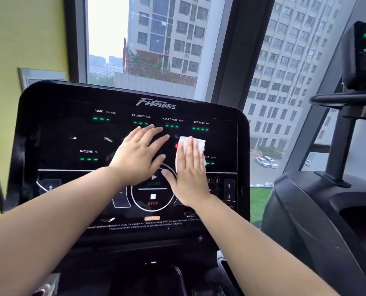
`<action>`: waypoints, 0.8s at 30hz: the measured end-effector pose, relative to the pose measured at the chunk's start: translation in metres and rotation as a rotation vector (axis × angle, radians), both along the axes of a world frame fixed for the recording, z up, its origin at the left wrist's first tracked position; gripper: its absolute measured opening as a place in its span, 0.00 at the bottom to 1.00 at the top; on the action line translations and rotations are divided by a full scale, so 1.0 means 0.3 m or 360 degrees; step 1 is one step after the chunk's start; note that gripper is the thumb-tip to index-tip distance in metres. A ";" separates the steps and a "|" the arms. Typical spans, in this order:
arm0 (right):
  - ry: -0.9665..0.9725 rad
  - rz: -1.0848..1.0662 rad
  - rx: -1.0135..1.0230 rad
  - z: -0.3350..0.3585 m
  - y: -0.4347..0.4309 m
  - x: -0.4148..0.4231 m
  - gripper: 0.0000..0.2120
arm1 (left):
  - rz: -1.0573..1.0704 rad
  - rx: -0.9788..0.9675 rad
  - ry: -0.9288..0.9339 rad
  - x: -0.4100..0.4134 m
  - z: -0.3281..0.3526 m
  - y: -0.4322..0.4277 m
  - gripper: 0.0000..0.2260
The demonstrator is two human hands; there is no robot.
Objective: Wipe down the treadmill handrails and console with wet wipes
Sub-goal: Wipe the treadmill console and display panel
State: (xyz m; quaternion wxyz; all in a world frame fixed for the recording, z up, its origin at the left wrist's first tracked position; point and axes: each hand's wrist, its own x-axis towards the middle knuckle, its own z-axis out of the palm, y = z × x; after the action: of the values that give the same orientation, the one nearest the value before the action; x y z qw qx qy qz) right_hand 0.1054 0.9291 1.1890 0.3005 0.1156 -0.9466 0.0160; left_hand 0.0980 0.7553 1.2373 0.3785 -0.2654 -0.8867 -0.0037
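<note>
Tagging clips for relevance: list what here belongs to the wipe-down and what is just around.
In the job: treadmill console; wet wipe, pressed flat under the right hand; left hand, flat on the console.
Just around: neighbouring machine; window; wall plaque.

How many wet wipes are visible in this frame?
1: a white wet wipe pressed under the right hand on the console. The left hand shows none, though its palm could hide one.
</note>
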 end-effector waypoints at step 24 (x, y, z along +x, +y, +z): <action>-0.0230 -0.0166 0.0132 0.152 0.155 -0.018 0.33 | 0.0369 0.0114 0.0258 0.028 -0.137 -0.229 0.27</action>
State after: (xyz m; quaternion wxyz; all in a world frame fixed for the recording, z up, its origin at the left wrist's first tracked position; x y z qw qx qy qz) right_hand 0.1000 0.9756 1.2346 0.2266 0.0771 -0.9704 -0.0306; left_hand 0.1065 0.6866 1.1960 0.4561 -0.1469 -0.8772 0.0299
